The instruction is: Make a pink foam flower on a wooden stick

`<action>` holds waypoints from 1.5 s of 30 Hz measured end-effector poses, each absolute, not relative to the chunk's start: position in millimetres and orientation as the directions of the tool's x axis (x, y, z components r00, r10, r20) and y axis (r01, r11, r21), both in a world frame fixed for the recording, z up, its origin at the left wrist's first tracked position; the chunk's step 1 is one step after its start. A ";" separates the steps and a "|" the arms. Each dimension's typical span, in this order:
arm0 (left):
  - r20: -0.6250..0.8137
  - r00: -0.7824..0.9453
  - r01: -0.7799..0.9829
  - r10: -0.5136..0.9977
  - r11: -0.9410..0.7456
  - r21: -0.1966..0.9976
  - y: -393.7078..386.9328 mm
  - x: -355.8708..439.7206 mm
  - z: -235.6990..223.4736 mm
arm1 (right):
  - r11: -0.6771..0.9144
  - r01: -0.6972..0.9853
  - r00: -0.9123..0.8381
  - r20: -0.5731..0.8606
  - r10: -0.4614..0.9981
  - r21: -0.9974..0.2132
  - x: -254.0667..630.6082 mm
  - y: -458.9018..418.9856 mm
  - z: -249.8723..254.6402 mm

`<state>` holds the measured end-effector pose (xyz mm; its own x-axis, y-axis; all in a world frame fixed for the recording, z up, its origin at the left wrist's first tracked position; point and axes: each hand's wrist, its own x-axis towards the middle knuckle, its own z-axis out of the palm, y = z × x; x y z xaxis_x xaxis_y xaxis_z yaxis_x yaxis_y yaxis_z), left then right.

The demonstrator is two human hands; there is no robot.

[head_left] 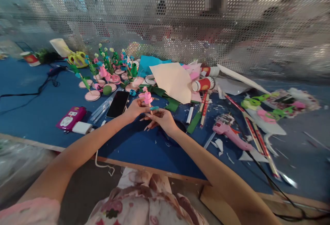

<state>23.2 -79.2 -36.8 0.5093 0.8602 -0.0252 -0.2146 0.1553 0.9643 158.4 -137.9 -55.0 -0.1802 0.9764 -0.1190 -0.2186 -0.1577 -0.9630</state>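
Observation:
My left hand pinches the stick of a small paper flower with a pink curled bloom, held upright above the blue table. My right hand meets it from the right, fingers pinched on a small teal paper piece pressed against the stick. Both hands hover just over the table near a black phone.
Several finished paper flowers on round bases stand behind the phone. A cream paper sheet, glue cans, a pink glue gun with its cord, chopstick packs, a pink box, white charger and scraps lie around. A perforated metal screen backs the table.

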 end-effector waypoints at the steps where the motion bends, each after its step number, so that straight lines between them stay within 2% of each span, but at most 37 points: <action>1: -0.024 0.497 -0.209 0.867 0.147 0.967 -78.6 23.2 -37.4 | -0.157 -0.197 -0.180 -0.122 0.976 -0.968 158.1 -137.7 -55.1; 4: 0.025 0.397 -0.227 0.918 0.072 0.971 -72.7 20.8 -39.4 | -0.085 -0.040 -0.129 -0.079 0.989 -0.996 163.2 -137.8 -48.5; 6: 0.063 0.311 -0.220 0.948 0.008 0.976 -66.3 17.0 -39.7 | 0.025 0.201 -0.079 0.009 0.997 -0.979 173.3 -139.0 -37.8; 7: 0.073 0.276 -0.205 0.958 -0.016 0.979 -62.7 14.6 -39.3 | 0.083 0.352 -0.068 0.063 0.996 -0.933 180.1 -140.2 -31.6; 10: 0.078 0.217 -0.153 0.973 -0.045 0.987 -53.2 7.3 -35.7 | 0.217 0.751 -0.145 0.165 0.976 -0.624 203.1 -146.8 -16.4; 12: 0.083 0.210 -0.154 0.974 -0.051 0.987 -49.0 3.4 -31.6 | 0.227 0.909 -0.210 0.085 0.974 -0.350 216.0 -153.9 -13.6; 14: 0.097 0.197 -0.202 0.976 -0.056 0.978 -46.4 0.5 -26.6 | 0.206 0.966 -0.212 -0.024 0.977 -0.158 224.4 -162.5 -16.2; 15: 0.104 0.188 -0.233 0.977 -0.059 0.971 -45.6 -0.6 -24.0 | 0.193 0.975 -0.200 -0.053 0.978 -0.111 226.9 -167.2 -18.3; 20: 0.118 0.117 -0.406 0.986 -0.060 0.912 -44.3 -4.3 -12.2 | 0.148 0.988 -0.149 -0.017 0.989 -0.046 225.2 -192.6 -20.2; 24: 0.075 0.095 -0.520 0.993 -0.014 0.854 -40.7 1.1 -4.1 | 0.136 0.991 -0.135 -0.130 0.982 0.003 208.2 -203.7 -9.7; 28: 0.084 0.117 -0.570 0.990 -0.002 0.821 -33.4 16.4 5.3 | 0.079 0.993 -0.097 -0.226 0.969 -0.087 192.0 -193.5 -1.8; 31: 0.072 0.117 -0.640 0.991 0.020 0.768 -28.7 28.7 13.9 | 0.043 0.981 -0.084 -0.215 0.973 -0.187 192.6 -176.7 -2.6; 35: -0.047 0.069 -0.716 0.996 0.083 0.693 -23.2 40.3 23.9 | 0.042 0.904 -0.128 -0.176 0.976 -0.426 206.8 -156.1 -7.8; 40: -0.112 0.031 -0.795 0.993 0.092 0.600 -15.9 49.0 31.3 | 0.078 0.575 -0.255 -0.087 0.963 -0.814 214.9 -145.5 -11.6; 43: -0.128 0.042 -0.847 0.991 0.103 0.521 -14.2 51.5 34.6 | 0.099 0.321 -0.245 0.019 0.969 -0.942 205.9 -143.7 -18.8; 45: -0.143 0.057 -0.836 0.988 0.125 0.534 -14.7 52.3 35.4 | 0.096 0.185 -0.208 0.056 0.977 -0.978 197.6 -142.5 -27.3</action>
